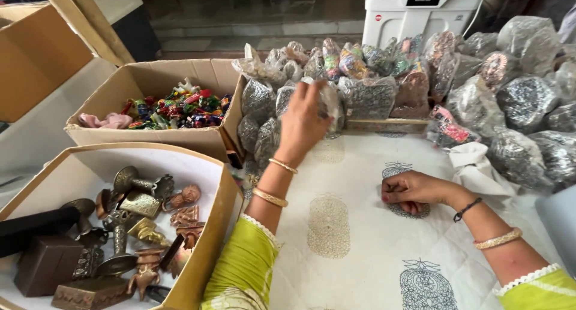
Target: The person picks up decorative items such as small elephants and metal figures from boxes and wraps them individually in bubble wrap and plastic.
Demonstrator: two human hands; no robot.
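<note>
My left hand is reaching ahead, fingers seemingly closing on a clear packet; my right hand is resting curled, empty, nearer me.

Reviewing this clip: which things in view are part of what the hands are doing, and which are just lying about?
In hand:
left hand, grasping a clear plastic packet
pile of similar packets it reaches into
right hand, resting closed on the printed white cloth

Lying about:
box of brass pieces
box of colourful trinkets
white appliance
</note>
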